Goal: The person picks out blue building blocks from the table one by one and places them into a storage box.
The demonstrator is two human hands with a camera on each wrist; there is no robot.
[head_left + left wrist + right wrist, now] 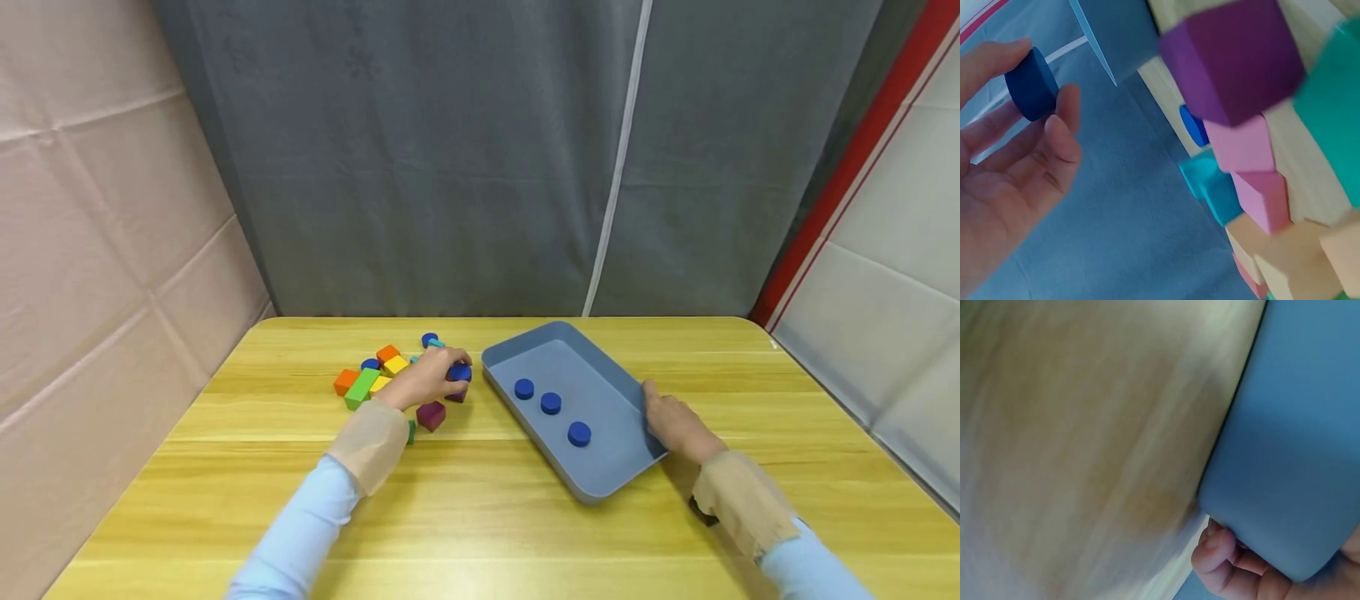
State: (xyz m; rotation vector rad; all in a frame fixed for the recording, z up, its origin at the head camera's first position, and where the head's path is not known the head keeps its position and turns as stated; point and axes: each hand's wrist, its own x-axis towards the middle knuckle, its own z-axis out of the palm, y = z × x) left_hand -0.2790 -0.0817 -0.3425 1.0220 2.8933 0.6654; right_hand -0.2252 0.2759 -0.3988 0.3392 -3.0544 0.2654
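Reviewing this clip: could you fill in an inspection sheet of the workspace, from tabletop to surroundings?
Surface: wood-grain tabletop.
Job's things: gray-blue tray with three blue discs inside; two loose blue discs among the blocks left of it.
Clutter: mixed loose blocks, including a long green block and a magenta block.
Hands: left hand pinches another blue disc; right hand holds the tray's right side.
Cables: nothing seen.
Surroundings: gray curtain behind, pinkish sheet left, white sheet right.
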